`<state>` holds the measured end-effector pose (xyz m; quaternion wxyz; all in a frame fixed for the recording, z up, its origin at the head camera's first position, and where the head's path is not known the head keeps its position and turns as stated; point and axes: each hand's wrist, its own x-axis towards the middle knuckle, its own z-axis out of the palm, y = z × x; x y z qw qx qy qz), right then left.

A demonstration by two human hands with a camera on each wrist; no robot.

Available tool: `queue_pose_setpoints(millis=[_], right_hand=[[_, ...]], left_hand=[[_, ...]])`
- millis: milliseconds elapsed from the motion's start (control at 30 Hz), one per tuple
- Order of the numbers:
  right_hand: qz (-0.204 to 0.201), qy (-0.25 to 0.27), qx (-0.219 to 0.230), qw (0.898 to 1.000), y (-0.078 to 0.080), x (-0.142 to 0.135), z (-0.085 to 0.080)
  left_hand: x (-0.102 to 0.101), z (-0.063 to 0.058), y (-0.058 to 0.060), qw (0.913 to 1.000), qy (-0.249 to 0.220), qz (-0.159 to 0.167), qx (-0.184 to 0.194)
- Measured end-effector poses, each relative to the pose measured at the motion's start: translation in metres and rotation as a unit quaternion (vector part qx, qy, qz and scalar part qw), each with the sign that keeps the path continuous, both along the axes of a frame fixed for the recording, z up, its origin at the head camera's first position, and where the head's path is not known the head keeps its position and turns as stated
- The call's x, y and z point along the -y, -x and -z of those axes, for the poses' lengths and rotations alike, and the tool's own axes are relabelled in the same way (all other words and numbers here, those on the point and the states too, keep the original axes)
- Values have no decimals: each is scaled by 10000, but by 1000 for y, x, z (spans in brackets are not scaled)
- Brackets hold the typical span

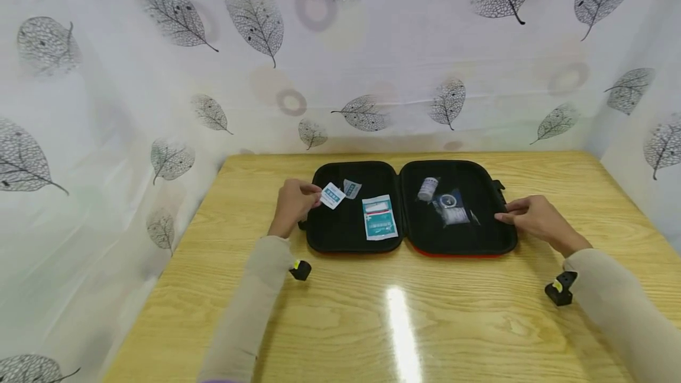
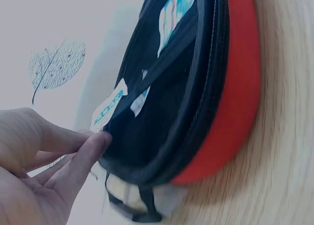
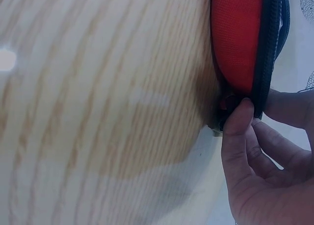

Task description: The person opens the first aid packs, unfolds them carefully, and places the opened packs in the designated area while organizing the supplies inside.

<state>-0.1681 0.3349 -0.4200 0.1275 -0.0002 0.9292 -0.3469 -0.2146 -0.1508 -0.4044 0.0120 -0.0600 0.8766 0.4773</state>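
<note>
A zip-up case [image 1: 354, 240], black inside and red outside, lies spread flat on the table. At its left edge my left hand [image 1: 295, 201] pinches a small white sachet [image 1: 333, 195] with teal print between thumb and fingertips. A similar small sachet [image 1: 352, 188] lies in the left half, beside a larger teal-and-white packet [image 1: 380, 218]. The right half holds a whitish roll [image 1: 428, 189] and a clear bag [image 1: 453, 213] of small items under a mesh. My right hand [image 3: 274, 161] grips the rim at the far right edge, thumb on one side and fingers on the other.
The light wooden table [image 1: 340, 312] reaches back to a white curtain [image 1: 362, 58] with leaf prints, which also hangs at both sides. A black strap loop [image 2: 130, 205] sticks out from the case's left end. Light glares off the table front.
</note>
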Motion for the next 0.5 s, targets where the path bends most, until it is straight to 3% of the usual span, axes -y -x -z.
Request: queue_pose_setpoints(millis=[233,500], right_hand=[[-3,45,61,10000,0,-2,0],[2,50,81,10000,2,-1,2]], left_hand=[[11,-2,-4,9996,267,5,51],[9,0,-5,9980,638,-1,-8]])
